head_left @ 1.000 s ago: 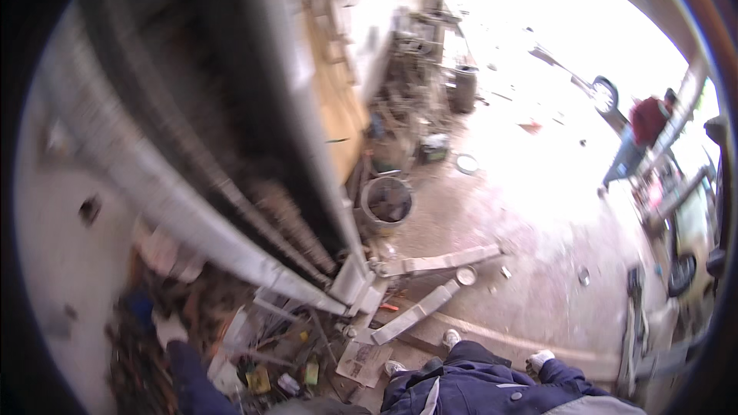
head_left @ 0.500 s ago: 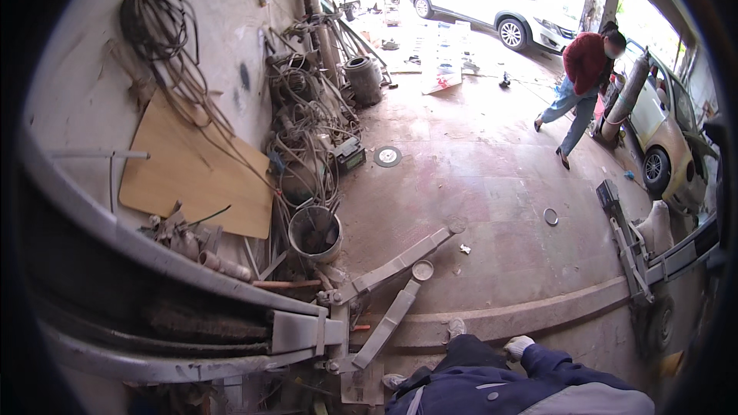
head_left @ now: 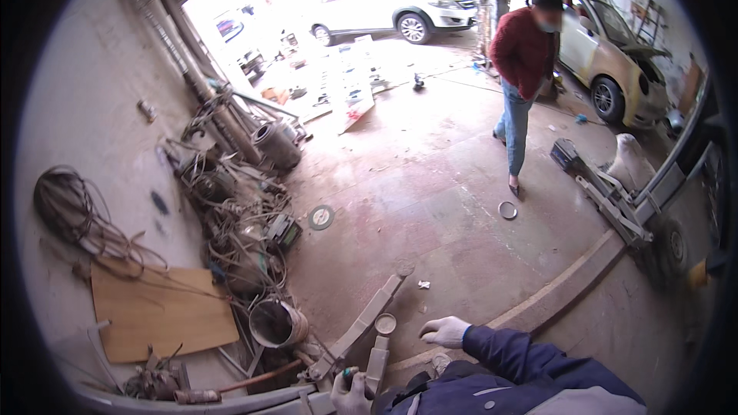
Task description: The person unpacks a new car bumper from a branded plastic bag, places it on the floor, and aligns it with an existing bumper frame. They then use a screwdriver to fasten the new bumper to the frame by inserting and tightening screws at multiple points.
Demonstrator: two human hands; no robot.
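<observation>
My right hand (head_left: 446, 333), in a whitish work glove, reaches leftward in front of my body, its fingers loosely stretched with nothing seen in them. It is nearest to the round pad (head_left: 385, 324) on a grey metal lift arm. At the lower edge, my left hand (head_left: 351, 397), gloved too, is closed around a small dark object with a green part (head_left: 350, 372); its kind cannot be made out. Beside that hand, a longer grey lift arm (head_left: 361, 329) points away across the floor.
A bucket (head_left: 277, 324), cables and machine parts crowd the left wall near a wooden board (head_left: 165, 313). A disc (head_left: 320, 217) and a metal ring (head_left: 507, 210) lie on the floor. A person in red (head_left: 523, 54) stands ahead; another lift arm (head_left: 603, 196) is at right.
My right hand has come out leftward from my side, and my left hand has come into view. My view has turned rightward. The person in red has walked nearer.
</observation>
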